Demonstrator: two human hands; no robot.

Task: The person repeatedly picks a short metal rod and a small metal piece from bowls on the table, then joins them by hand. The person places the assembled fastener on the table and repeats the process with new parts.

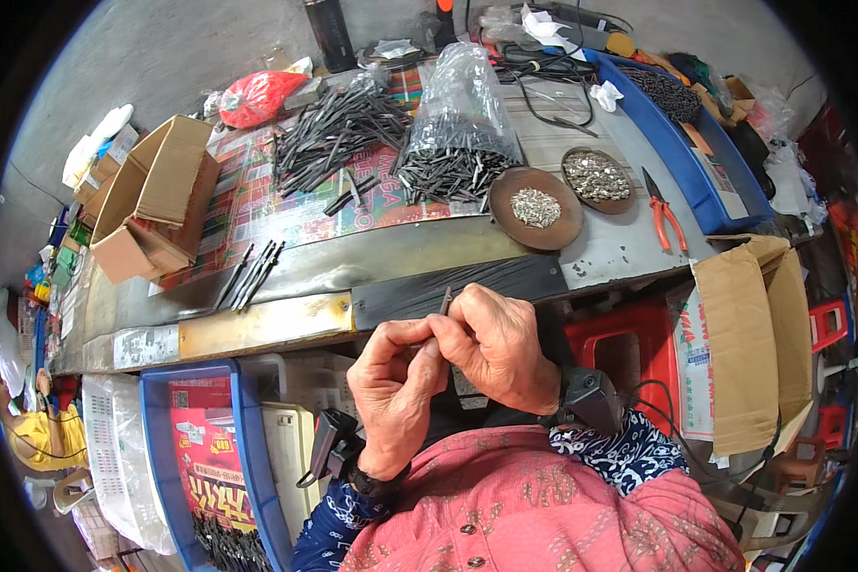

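Note:
At the front edge of the bench, my left hand (pixel 397 386) and my right hand (pixel 501 348) meet, both closed in a pinch. A short dark stick (pixel 447 299) pokes up between their fingertips; its lower part is hidden by the fingers. Beyond them, a round brown dish (pixel 563 222) holds a heap of small silvery pieces (pixel 536 208). Beside it stands a second dish (pixel 615 199) of similar bits. Pliers with red handles (pixel 664 217) lie to the right. Several black sticks (pixel 249 275) rest near the front edge at left.
Black rods (pixel 343 133) are piled behind, next to a clear plastic bag (pixel 462 100) spilling short black pieces (pixel 453 173). Cardboard boxes stand at left (pixel 176 186) and right (pixel 748 334). Blue trays flank the bench at back right (pixel 734 195) and lower left (pixel 254 448). A red stool (pixel 591 329) sits below.

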